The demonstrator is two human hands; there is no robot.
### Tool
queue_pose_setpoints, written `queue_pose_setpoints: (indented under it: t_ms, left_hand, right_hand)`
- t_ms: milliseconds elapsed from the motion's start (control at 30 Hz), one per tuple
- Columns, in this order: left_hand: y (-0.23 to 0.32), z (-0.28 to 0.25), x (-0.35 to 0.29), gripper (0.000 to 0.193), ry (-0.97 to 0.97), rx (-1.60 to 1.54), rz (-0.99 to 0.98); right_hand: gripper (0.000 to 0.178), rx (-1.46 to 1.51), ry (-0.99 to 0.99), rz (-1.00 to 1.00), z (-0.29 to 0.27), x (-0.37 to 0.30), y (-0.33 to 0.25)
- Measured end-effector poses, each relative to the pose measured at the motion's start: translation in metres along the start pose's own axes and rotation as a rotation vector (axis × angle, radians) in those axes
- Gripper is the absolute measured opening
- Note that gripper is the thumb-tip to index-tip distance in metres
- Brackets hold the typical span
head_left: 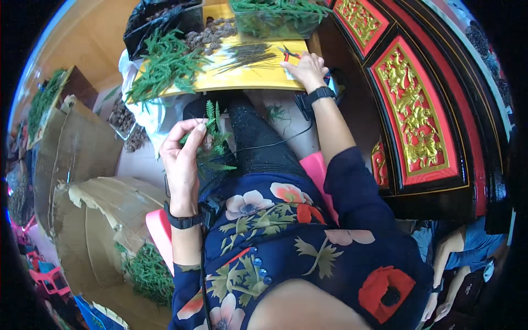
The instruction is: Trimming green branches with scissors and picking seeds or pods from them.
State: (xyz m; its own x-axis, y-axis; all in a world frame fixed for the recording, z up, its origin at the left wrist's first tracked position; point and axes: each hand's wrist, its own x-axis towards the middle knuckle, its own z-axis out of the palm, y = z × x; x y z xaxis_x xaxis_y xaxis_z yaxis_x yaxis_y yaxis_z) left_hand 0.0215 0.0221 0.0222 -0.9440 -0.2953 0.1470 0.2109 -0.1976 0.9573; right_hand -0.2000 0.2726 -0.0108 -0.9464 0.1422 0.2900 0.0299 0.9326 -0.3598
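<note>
My left hand [184, 144] is raised over my lap, thumb and forefinger pinched on a green fern-like sprig [215, 140]. The leafy fronds hang to the right of the fingers, with something small and brown partly hidden among them. On the right end of the yellow table [220, 82], my right hand [309, 70] is at a pair of red-handled pliers [288, 54]. Its thumb and forefinger are apart on either side of the handles. Dark thin wire-like stems [247, 58] lie in a loose bundle left of the pliers.
Green sprigs [168, 63] are heaped at the table's left, beside brown pine cones [212, 34]. A clear bin [278, 26] of greenery and a black bag [157, 25] stand behind. Cardboard boxes [82, 137] flank my left; a carved red-and-gold panel [410, 110] is at right. A black cable [269, 146] crosses my lap.
</note>
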Motion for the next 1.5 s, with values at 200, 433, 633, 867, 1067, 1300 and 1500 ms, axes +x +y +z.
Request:
queue_pose_setpoints:
  t_ms: [200,433,633,867,1067,1300,1500]
  left_hand:
    - [0.003,-0.004,-0.003,0.008,0.054,0.157,0.024]
    - [-0.002,-0.007,-0.001,0.009,0.070,0.093,0.002]
    - [0.006,-0.011,0.000,0.010,0.080,0.047,-0.026]
    - [0.010,-0.021,0.004,0.013,-0.055,-0.010,-0.101]
    - [0.014,-0.026,0.003,0.010,-0.021,0.014,-0.073]
    - [0.013,-0.033,0.006,0.010,-0.052,-0.016,-0.122]
    - [0.012,-0.035,0.006,0.011,-0.073,-0.009,-0.132]
  right_hand:
    - [0.066,-0.105,-0.267,0.083,0.013,0.027,0.001]
    - [0.058,-0.368,-0.261,0.083,0.035,0.039,-0.005]
    - [0.050,-0.101,-0.115,0.157,0.043,0.041,0.006]
    - [0.016,0.842,-0.117,-0.548,-0.020,-0.053,-0.059]
    - [0.022,0.778,-0.329,-1.031,-0.047,-0.119,-0.101]
    - [0.028,0.598,-0.292,-1.031,-0.041,-0.117,-0.095]
    - [0.029,0.622,-0.329,-1.038,-0.037,-0.115,-0.093]
